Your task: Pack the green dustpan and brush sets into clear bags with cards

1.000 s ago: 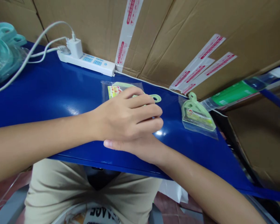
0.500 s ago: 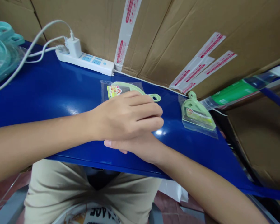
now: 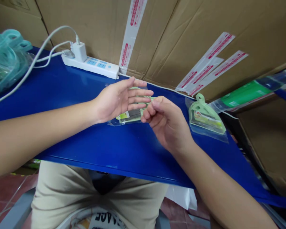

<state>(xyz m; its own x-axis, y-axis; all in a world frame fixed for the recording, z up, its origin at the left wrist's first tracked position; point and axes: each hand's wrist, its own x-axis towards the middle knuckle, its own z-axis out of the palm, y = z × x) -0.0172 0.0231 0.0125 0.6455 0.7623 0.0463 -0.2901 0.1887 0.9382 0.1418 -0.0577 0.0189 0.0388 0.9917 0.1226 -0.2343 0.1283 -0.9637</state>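
Observation:
My left hand (image 3: 120,99) is held above the blue table with its palm turned up and fingers stretched out, nothing in it. Just right of its fingertips is my right hand (image 3: 168,122), fingers curled in and thumb against them; I see nothing in its grip. Behind and below both hands lies a light green dustpan (image 3: 132,115) in a clear plastic bag, partly hidden by them. A second bagged green dustpan (image 3: 206,118), with a dark insert and a printed label, lies to the right of my right hand.
Blue-green bagged dustpans (image 3: 8,60) are heaped at the far left. A white power strip (image 3: 92,66) with plugs and cables runs along the back, before a taped cardboard wall (image 3: 162,41). A green-labelled bottle (image 3: 245,93) lies at the right edge of the blue table (image 3: 92,146).
My hands were laid one over the other; now they are apart. The left has turned palm up and opened, and the right is curled beside it. The view has shifted slightly.

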